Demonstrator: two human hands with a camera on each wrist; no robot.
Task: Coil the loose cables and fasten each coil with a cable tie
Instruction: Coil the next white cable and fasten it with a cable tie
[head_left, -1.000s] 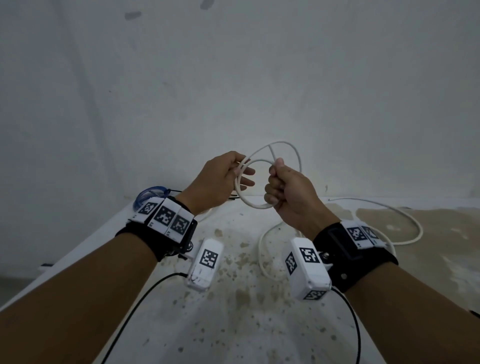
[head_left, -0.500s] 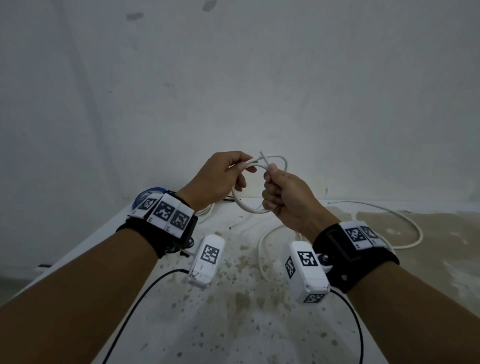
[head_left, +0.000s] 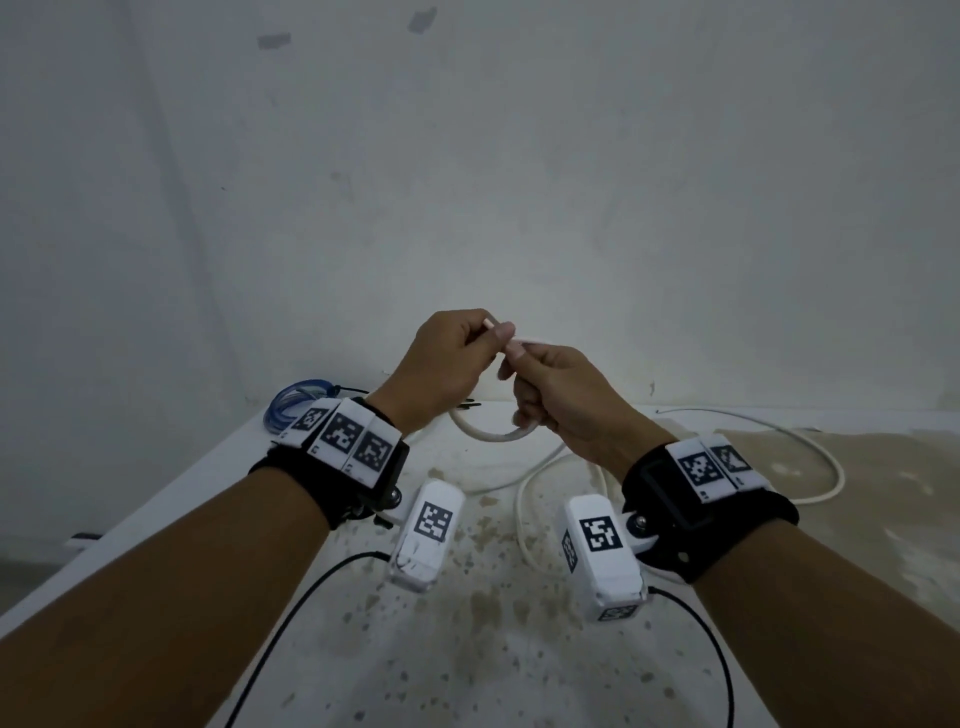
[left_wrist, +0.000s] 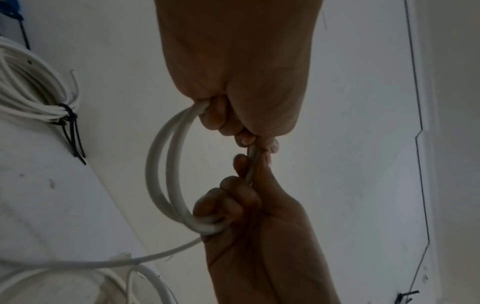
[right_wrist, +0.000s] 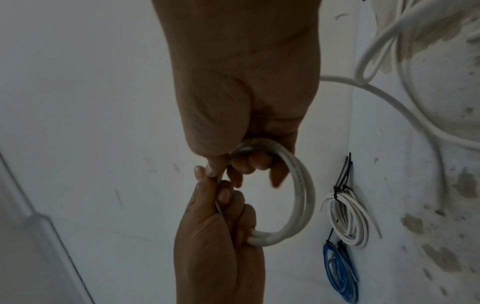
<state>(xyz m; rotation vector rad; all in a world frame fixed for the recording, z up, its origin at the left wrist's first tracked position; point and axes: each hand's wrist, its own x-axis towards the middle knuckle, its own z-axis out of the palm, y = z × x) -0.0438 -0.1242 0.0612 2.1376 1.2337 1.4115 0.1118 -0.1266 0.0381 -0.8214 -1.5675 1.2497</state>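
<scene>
Both hands hold a small two-turn coil of thick white cable (head_left: 493, 435) in the air above the stained white table (head_left: 467, 654). My left hand (head_left: 491, 338) pinches the top of the coil between thumb and fingers, with the cable's cut end poking out. My right hand (head_left: 519, 374) grips the coil just beside it, fingers curled round both turns. The left wrist view shows the coil (left_wrist: 158, 164) hanging between the two fists; in the right wrist view the coil (right_wrist: 303, 195) bulges out to the right. The rest of the cable (head_left: 524, 519) trails loose on the table.
A blue coil (head_left: 296, 400) lies at the table's far left corner. Beside it is a white coil (right_wrist: 348, 218) bound with a black tie, and loose black cable ties (right_wrist: 345, 170). More slack white cable (head_left: 810, 457) loops at the right. A wall stands close behind.
The wide open loop has been drawn down into a smaller, tighter coil. Both hands have come together at its top, and the free end now sits in my left fingers.
</scene>
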